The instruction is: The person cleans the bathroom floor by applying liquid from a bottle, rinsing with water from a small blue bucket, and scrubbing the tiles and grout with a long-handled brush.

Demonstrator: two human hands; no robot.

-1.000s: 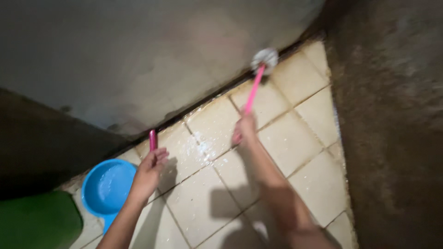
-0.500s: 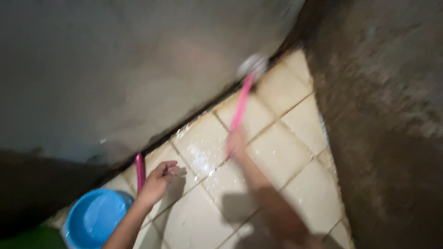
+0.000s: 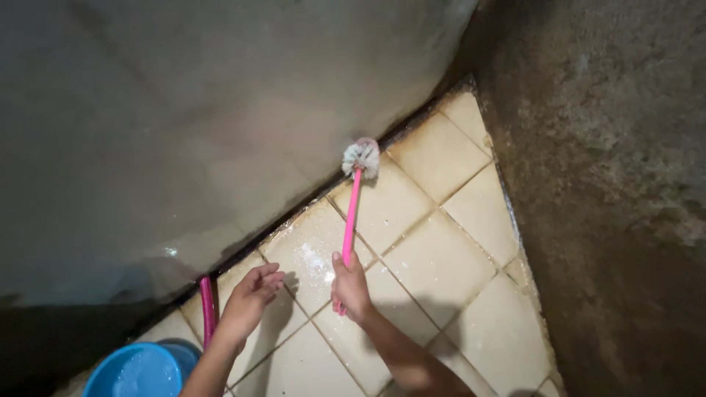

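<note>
R grip: right hand (image 3: 351,288) closed round the lower end of the pink-handled brush (image 3: 352,213); fingers wrapped, handle tip pokes out just below the fist.
Brush: handle runs up and away from the hand, slightly tilted; white bristle head (image 3: 361,157) pressed at the joint where floor meets wall.
L grip: left hand (image 3: 250,300) open, fingers loosely curled, holding nothing; hovers over the tiles just left of the right hand, not touching it.
Pink rod: thin pink object (image 3: 208,314) stands just left of the left wrist, near the wall base; can't tell what it is or if the hand touches it.
Floor: cream tiled floor (image 3: 441,250), wet, w/ foam specks around the spot between the hands; dark grime in grout lines and along the wall edge.
Walls: grey wall (image 3: 220,110) on the left, damp near the bottom; rough brown-grey wall (image 3: 618,184) on the right; they meet at the far corner.
Basin: blue basin (image 3: 140,370) at bottom left, beside the left forearm, w/ foamy water inside; partly cut off by the frame edge.
</note>
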